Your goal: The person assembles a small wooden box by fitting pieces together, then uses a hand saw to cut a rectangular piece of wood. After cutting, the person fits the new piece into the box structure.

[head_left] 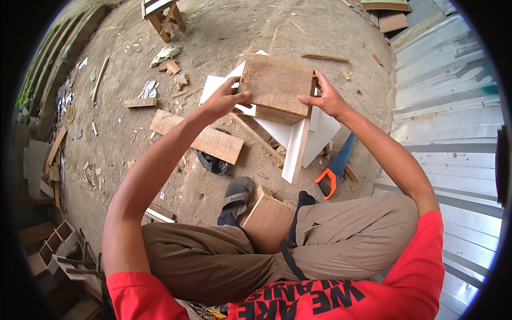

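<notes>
Out in front of me, a wooden box (277, 82) with a rough brown top panel is held between both hands. My left hand (226, 100) grips its left side, thumb toward the front edge. On the opposite side my right hand (327, 97) clasps it, with the thumb at the front corner. Beneath and behind the box are white boards (322, 136), and a narrow white-faced strip (293, 154) slants down below it. How the strip meets the box cannot be made out. A handsaw (338, 162) with a blue blade and orange handle lies to the right.
Between my legs stands another wooden block or box (268, 221). A plank (197, 136) rests partly over a black plastic bag (213, 161). Wood scraps (140, 102) litter the dirt floor. Corrugated metal sheeting (442, 138) lines the right; a small wooden stool (164, 20) stands far left.
</notes>
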A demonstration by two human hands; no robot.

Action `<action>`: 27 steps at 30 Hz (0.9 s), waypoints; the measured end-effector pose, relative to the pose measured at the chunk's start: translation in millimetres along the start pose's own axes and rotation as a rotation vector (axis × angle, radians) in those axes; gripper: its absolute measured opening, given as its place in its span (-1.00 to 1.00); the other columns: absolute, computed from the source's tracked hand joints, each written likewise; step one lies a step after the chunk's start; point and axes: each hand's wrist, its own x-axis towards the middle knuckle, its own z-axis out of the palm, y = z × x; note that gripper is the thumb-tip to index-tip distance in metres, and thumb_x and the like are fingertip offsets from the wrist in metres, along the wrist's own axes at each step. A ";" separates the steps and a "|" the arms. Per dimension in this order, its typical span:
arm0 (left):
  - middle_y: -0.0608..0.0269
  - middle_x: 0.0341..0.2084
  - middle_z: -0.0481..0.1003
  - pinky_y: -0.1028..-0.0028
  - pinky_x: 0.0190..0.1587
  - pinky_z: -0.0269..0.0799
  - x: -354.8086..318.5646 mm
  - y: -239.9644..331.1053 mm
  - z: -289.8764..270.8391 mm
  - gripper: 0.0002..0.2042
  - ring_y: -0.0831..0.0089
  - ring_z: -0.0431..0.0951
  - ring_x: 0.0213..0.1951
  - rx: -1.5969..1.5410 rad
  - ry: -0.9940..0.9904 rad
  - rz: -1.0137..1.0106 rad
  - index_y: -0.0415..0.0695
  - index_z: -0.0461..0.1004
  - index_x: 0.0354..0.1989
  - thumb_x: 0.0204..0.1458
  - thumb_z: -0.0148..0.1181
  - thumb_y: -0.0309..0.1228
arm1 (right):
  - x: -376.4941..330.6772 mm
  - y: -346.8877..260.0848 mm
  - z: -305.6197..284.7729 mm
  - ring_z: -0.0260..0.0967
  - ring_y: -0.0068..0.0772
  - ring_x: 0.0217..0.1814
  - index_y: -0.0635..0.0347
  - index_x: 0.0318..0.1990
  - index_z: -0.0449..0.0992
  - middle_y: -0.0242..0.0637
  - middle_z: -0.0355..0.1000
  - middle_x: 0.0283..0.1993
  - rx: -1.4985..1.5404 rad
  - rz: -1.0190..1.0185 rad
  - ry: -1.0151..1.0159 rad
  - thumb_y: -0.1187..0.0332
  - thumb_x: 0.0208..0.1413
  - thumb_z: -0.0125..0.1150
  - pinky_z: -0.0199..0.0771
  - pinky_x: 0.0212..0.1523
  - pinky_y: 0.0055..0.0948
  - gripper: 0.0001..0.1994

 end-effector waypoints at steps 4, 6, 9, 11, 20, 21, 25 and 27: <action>-0.15 0.05 0.41 0.29 -0.09 0.58 -1.7 4.5 2.6 -0.30 0.21 0.59 -0.04 -0.010 -0.012 -0.010 -0.31 -0.16 0.41 0.26 0.07 -0.27 | 6.2 3.9 -4.3 -0.06 0.06 0.50 0.43 0.40 -0.09 0.22 0.02 0.39 0.056 0.048 -0.028 -0.07 -0.26 0.58 -0.02 0.46 -0.07 0.21; -0.16 0.06 0.40 0.29 -0.09 0.58 -2.0 5.5 4.1 -0.29 0.21 0.60 -0.05 -0.015 -0.013 -0.007 -0.31 -0.17 0.42 0.26 0.08 -0.27 | 9.0 7.5 -7.9 -0.02 0.03 0.49 0.41 0.39 -0.03 0.20 0.06 0.38 0.118 0.115 -0.086 -0.04 -0.26 0.60 -0.01 0.45 -0.09 0.17; -0.17 0.07 0.40 0.29 -0.10 0.58 -3.5 6.6 5.1 -0.27 0.20 0.60 -0.05 -0.016 -0.008 0.005 -0.31 -0.20 0.42 0.25 0.08 -0.26 | 7.7 5.1 -5.7 0.02 0.00 0.47 0.36 0.38 0.01 0.17 0.09 0.37 0.162 0.113 -0.060 0.01 -0.25 0.61 0.01 0.44 -0.11 0.12; -0.17 0.06 0.40 0.29 -0.11 0.58 -2.3 5.6 5.1 -0.26 0.20 0.60 -0.05 -0.012 -0.005 0.012 -0.32 -0.22 0.43 0.25 0.08 -0.26 | 8.8 8.4 -5.5 -0.04 -0.02 0.50 0.33 0.39 0.01 0.14 0.08 0.39 0.182 0.113 -0.062 0.03 -0.24 0.61 -0.01 0.45 -0.11 0.11; -0.10 -0.10 0.51 0.34 -0.10 0.57 -10.1 8.2 -1.5 -0.28 0.27 0.60 -0.15 0.020 -0.030 -0.005 -0.33 -0.14 0.38 0.22 0.14 -0.26 | 1.7 -7.9 -0.7 0.05 -0.11 0.44 0.26 0.36 0.10 0.05 0.15 0.34 0.099 0.079 0.064 0.03 -0.13 0.54 0.09 0.40 -0.16 -0.03; -0.09 -0.12 0.52 0.35 -0.10 0.57 -10.7 5.3 -0.9 -0.28 0.28 0.60 -0.15 0.014 -0.024 0.001 -0.33 -0.12 0.37 0.21 0.15 -0.27 | 2.0 -11.6 0.5 0.12 -0.14 0.40 0.26 0.34 0.13 0.02 0.21 0.30 0.130 0.065 0.099 0.04 -0.09 0.52 0.15 0.37 -0.18 -0.08; -0.16 -0.06 0.51 0.16 0.11 0.46 -28.4 17.1 26.3 -0.24 0.19 0.54 -0.01 -0.088 -0.128 0.027 -0.30 -0.07 0.36 0.13 0.26 -0.27 | 3.8 -22.0 -8.3 0.37 -0.27 0.18 0.32 0.23 0.25 -0.11 0.41 0.09 0.279 -0.062 0.176 0.12 0.05 0.44 0.40 0.17 -0.31 -0.30; -0.15 0.04 0.45 0.09 0.19 0.37 -33.0 16.3 21.7 -0.21 0.15 0.46 0.11 0.030 -0.174 0.132 -0.25 -0.05 0.38 0.09 0.31 -0.26 | 2.1 -42.5 -11.0 0.44 -0.32 0.07 0.40 0.19 0.23 -0.08 0.45 -0.01 0.398 -0.087 0.207 0.21 0.12 0.37 0.48 0.06 -0.39 -0.38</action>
